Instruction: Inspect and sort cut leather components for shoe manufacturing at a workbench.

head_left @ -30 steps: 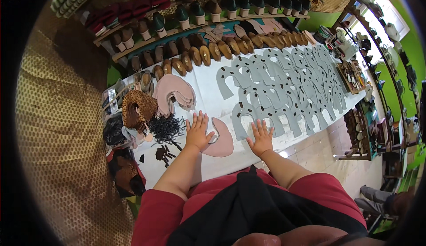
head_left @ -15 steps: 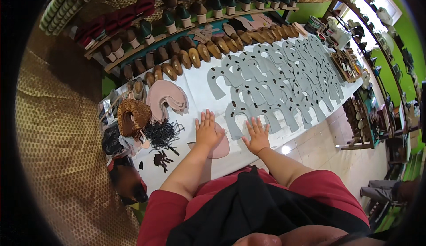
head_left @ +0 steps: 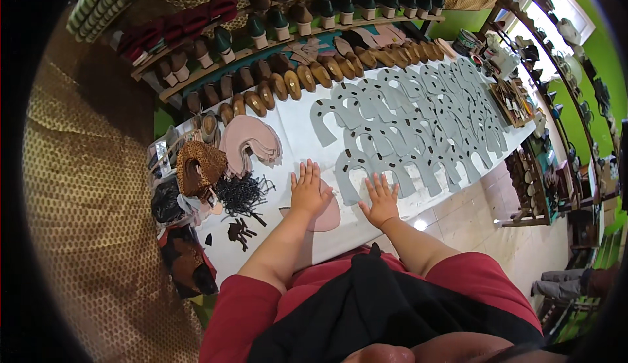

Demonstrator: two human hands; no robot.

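Observation:
My left hand lies flat, fingers outstretched, partly over a pink leather piece near the table's front edge. To its right, my right hand rests on the white tabletop with its fingers spread, holding nothing. Just beyond it begin rows of grey arch-shaped shoe upper pieces, each with small dark tabs on it. Left of my left hand are a heap of thin black strips and a small bunch of dark brown strips. A stack of pink curved pieces lies behind them.
Wooden shoe lasts line the table's back edge. Behind them, racks hold heeled shoes. A leopard-patterned piece lies at the left. A wooden tray of tools sits at the far right, near shoe shelves. Tiled floor shows beyond the front edge.
The view has shifted slightly, so the table and racks appear a little further right. Both hands stay flat in the same places on the table.

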